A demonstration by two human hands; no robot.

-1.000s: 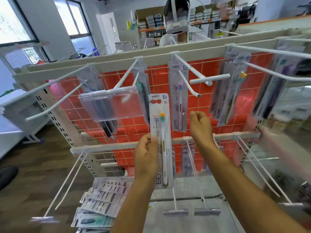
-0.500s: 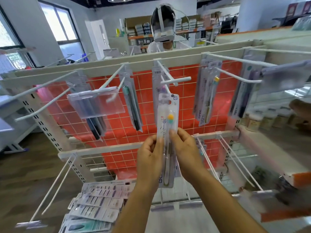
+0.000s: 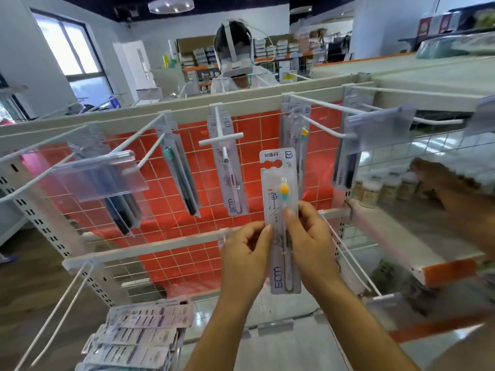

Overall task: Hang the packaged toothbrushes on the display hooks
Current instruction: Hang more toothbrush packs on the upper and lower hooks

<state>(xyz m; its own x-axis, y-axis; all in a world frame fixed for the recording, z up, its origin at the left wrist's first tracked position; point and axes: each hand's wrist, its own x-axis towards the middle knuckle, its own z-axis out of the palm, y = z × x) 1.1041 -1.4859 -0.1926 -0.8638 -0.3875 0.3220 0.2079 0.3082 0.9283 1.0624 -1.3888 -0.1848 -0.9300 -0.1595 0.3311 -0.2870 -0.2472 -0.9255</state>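
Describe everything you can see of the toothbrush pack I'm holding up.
The toothbrush pack is a long white card with a clear blister, held upright, its hang hole at the top. Inside, one brush stands with its yellow-orange head up. The left hand pinches its left edge, the right hand its right.

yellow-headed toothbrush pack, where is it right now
Head view, centre: the toothbrush pack is held upright between the left hand and right hand, in front of the orange grid, just right of the T-ended hook.

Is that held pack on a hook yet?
Not hung: left hand and right hand pinch the pack upright, no hook through it.
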